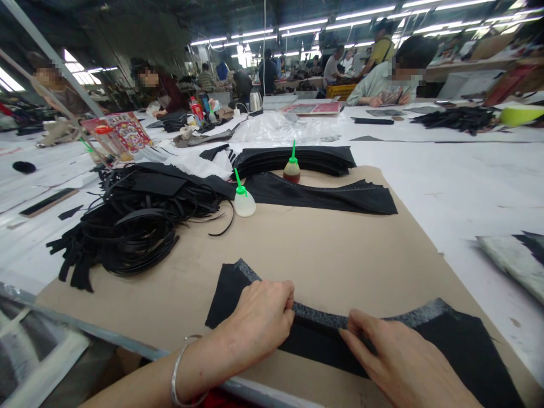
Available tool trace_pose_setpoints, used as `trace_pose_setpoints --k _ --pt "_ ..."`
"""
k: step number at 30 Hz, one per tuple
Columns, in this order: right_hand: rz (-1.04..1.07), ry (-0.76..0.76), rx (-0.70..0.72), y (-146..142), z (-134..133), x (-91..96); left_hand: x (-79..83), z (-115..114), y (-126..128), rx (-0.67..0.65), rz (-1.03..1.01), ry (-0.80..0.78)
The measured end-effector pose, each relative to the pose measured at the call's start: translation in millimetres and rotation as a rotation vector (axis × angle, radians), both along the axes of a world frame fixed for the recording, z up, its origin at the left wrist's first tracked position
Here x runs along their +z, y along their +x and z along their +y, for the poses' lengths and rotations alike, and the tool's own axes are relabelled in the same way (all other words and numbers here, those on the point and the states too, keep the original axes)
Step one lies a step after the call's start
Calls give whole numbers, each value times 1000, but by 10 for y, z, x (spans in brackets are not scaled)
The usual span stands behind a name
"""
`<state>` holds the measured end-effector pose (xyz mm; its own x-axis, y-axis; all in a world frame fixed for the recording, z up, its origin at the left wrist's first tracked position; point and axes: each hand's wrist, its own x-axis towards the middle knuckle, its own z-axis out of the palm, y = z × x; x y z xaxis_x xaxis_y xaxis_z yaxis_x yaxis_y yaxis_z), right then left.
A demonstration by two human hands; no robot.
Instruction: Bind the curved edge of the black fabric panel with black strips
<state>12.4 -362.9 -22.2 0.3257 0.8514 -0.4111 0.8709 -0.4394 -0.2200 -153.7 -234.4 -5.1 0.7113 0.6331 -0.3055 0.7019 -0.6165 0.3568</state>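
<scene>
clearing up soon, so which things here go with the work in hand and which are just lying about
In the work, or likely:
- black piece, between left hand and right hand
- brown sheet under it
- stacked pieces
- white bottle, amber bottle

Probably lying about:
- kettle
- clear plastic
- red bottle

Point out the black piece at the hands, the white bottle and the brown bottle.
Black piece [319,342]: head view, below its grey edge.
White bottle [245,205]: head view, its round body.
Brown bottle [292,172]: head view, its round body.
</scene>
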Motion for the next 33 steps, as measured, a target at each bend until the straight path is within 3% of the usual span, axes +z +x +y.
trace_pose_setpoints --k 33 --pt "-91 9 -12 51 33 -27 -43 49 132 -17 -1 -7"
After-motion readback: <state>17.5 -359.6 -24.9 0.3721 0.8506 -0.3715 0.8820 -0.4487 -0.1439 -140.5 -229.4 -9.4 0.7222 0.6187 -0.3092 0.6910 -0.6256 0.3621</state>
